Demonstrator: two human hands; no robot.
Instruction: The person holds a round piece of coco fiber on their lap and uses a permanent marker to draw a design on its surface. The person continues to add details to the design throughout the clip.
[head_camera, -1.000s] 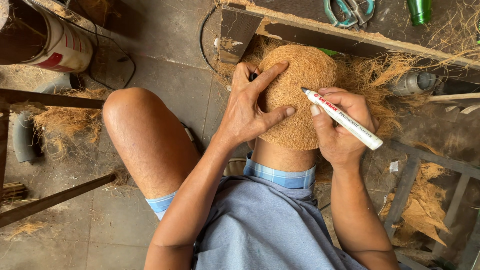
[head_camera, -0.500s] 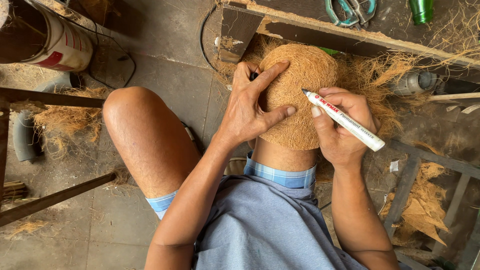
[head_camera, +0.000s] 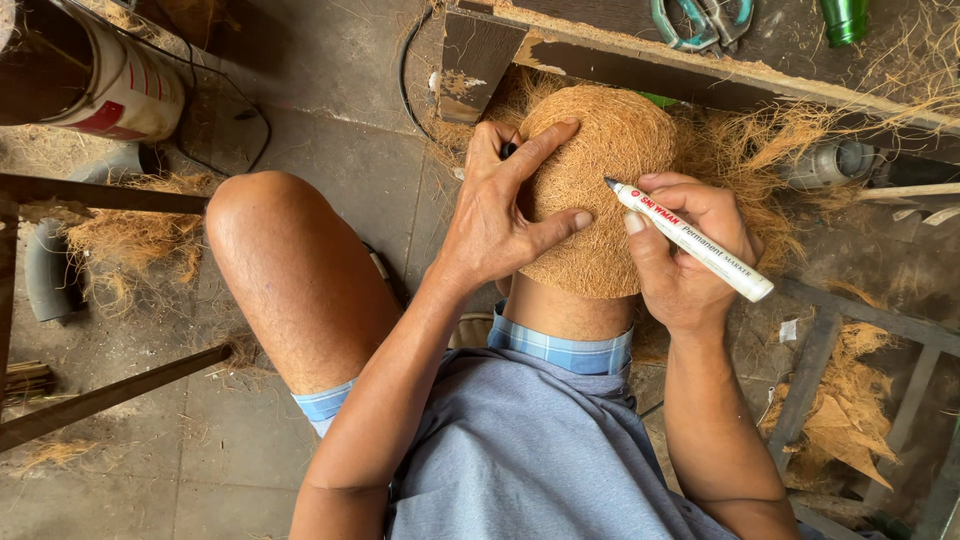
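Right hand (head_camera: 685, 255) grips a white marker (head_camera: 692, 242) in a closed pinch, tip touching the husk dome (head_camera: 600, 190). Left hand (head_camera: 500, 215) lies spread wide over the dome's left side, fingers splayed, steadying it on the knee (head_camera: 570, 315). For a clean line, press lightly (the fibre surface is rough) and hold the dome firm. Loose fibre (head_camera: 760, 160) lies beyond, under a wooden bench (head_camera: 640, 70).
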